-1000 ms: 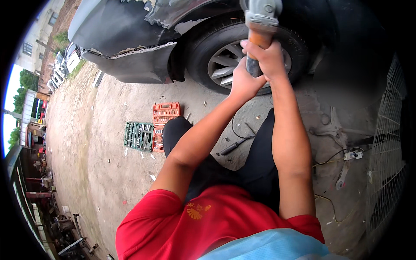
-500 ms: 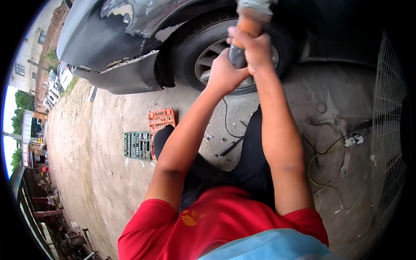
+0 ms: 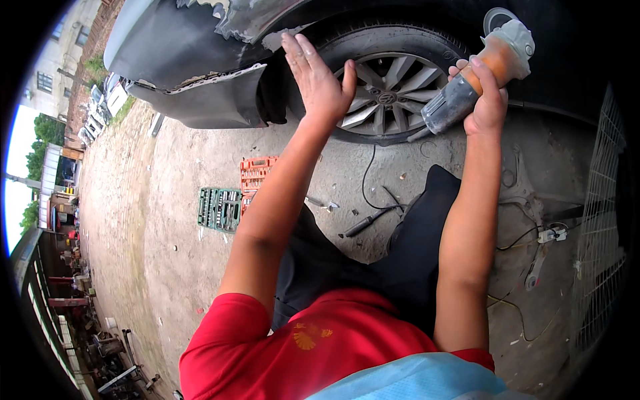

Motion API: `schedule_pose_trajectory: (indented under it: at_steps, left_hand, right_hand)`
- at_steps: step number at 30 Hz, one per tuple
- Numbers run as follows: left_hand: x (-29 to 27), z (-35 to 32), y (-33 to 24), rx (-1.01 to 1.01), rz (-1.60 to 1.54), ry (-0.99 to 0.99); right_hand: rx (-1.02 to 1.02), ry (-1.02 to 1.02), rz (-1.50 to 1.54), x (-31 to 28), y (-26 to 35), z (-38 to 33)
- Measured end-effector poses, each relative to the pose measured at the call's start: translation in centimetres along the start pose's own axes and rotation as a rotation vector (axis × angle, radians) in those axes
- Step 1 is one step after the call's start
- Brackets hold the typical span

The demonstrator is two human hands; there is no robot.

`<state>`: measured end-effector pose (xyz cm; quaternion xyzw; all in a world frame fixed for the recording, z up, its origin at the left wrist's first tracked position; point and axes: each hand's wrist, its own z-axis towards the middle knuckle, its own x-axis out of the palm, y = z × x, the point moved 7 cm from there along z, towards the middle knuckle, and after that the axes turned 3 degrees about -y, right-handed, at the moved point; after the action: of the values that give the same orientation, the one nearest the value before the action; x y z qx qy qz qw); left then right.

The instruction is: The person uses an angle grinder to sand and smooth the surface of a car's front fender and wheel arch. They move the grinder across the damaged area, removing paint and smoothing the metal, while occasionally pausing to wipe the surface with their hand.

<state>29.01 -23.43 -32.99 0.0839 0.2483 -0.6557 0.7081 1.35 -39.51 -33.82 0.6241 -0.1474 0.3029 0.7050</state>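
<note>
My right hand (image 3: 489,100) is wrapped round the body of an angle grinder (image 3: 495,67), orange and dark grey, with a pale dusty head. The tool is tilted, its round disc (image 3: 501,21) up at the far end, beside the dark car body. My left hand (image 3: 320,81) holds nothing; its fingers are stretched out and dusty. It is raised in front of the wheel arch, close to the car's wheel (image 3: 393,93) with its silver spoked rim. Left of it, the dark fender (image 3: 267,20) has pale, sanded-looking patches along its edge.
A detached-looking grey bumper end (image 3: 213,100) juts out at left. On the concrete floor lie an open green and orange socket set (image 3: 221,208), a dark rod-shaped tool (image 3: 363,225) and a cable (image 3: 367,180). Cords, a power strip (image 3: 552,235) and a wire mesh panel (image 3: 600,220) are at right.
My left hand has let go of the grinder and moved left, fingers spread toward the fender. My right hand has carried the grinder to the right, uncovering the wheel.
</note>
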Motion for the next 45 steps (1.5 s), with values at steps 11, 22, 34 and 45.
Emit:
schedule_pose_trajectory:
  at_steps: [11,22,34,45]
  left_hand:
    - [7.6,3.6,-4.3,0.077,0.106,0.017]
    - [10.1,5.5,-10.3,0.232,-0.134,0.125]
    - [2.3,8.1,-0.4,0.187,0.45,-0.314]
    - [-4.2,14.2,7.9,-0.098,0.242,-0.524]
  right_hand:
    - [0.053,0.038,-0.012,-3.0,2.0,-0.6]
    - [-0.006,0.081,-0.042,-3.3,2.6,0.0]
    - [0.026,0.207,-0.075,-1.1,1.9,-1.6]
    - [0.053,0.231,-0.014,-0.5,1.9,-2.0]
